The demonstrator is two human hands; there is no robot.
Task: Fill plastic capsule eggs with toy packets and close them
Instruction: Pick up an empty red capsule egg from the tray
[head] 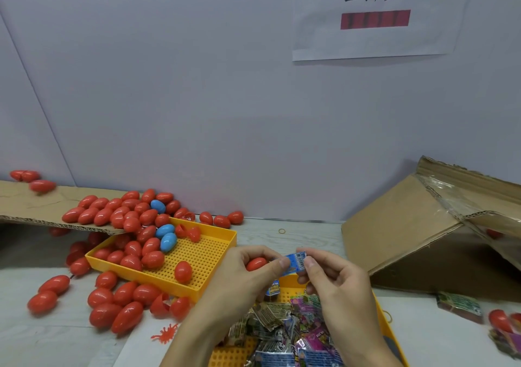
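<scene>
Egg (256,263) cupped in left hand (248,271) above worktop (296,234); right hand (332,279) pinches blue packet (293,261) against it, likely folding small to fit. Packet tray (390,335) just below.

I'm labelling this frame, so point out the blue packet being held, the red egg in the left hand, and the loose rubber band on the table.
blue packet (293,261): head view, its middle, between both thumbs.
red egg (256,263): head view, its exposed side.
rubber band (281,230): head view, its loop.
</scene>
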